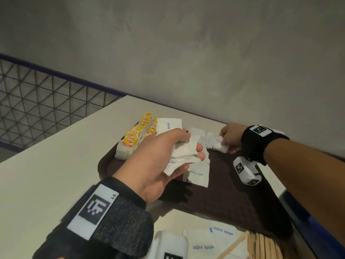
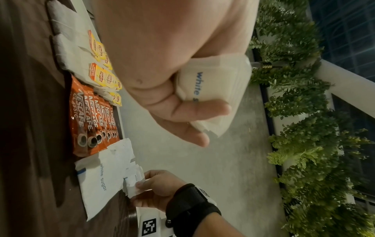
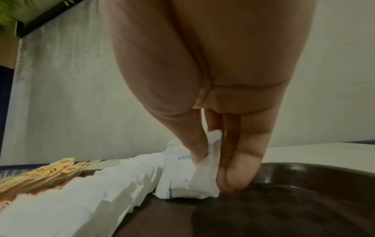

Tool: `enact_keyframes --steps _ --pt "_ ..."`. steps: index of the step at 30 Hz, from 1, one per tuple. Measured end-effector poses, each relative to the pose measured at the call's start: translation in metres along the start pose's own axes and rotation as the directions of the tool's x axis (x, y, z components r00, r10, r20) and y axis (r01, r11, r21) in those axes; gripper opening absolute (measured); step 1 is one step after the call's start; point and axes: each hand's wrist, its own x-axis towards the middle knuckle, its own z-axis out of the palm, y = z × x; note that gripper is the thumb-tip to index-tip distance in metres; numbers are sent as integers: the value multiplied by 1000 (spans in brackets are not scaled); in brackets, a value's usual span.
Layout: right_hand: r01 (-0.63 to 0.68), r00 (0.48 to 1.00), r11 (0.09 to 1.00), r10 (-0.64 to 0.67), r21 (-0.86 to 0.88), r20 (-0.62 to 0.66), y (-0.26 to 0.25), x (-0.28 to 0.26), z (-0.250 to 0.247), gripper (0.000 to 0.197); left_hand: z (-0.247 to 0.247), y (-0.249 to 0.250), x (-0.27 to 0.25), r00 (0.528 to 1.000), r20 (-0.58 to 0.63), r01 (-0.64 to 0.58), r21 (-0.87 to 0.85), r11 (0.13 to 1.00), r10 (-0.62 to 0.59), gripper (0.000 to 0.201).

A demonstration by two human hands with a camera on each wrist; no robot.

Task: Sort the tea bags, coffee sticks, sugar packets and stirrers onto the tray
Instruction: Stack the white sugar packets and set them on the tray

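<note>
I am seeing sugar packets [image 1: 197, 172] lying on the dark tray [image 1: 233, 199], just beside the coffee sticks [image 2: 91, 118] and the yellow-tagged tea bags [image 1: 134, 137] lined up along its far left side. My left hand [image 1: 158, 161] is hovering over the tray, its fingers curling round a loose bunch of packets [image 2: 211, 86]. My right hand [image 1: 230, 137] is pinching a small stack of packets [image 3: 188, 181] at the tray's far edge, thumb on one side, fingers on the other, fingertips touching the tray. More packets [image 1: 211, 240] and wooden stirrers [image 1: 261, 245] are lying on the table [image 1: 56, 165] near me.
</note>
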Motion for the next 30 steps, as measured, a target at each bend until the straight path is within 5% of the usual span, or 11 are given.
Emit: enact_keyframes --steps 9,14,19,25,30 --pt "6 1000 999 -5 -38 18 -1 6 13 39 0 4 5 1000 -10 7 36 999 -7 11" --pt "8 999 993 -3 -119 38 4 4 15 42 -10 -4 -4 990 112 -88 51 995 82 20" --pt "62 998 990 -63 130 3 -9 -26 -9 51 2 -5 -27 991 103 -77 -66 995 83 38" --pt "183 953 673 -299 717 38 -39 -139 -47 24 9 -6 -29 993 61 -103 -18 995 103 41" --pt "183 937 456 -350 871 -13 -38 -202 -34 32 12 -9 -35 989 108 -118 152 981 102 49"
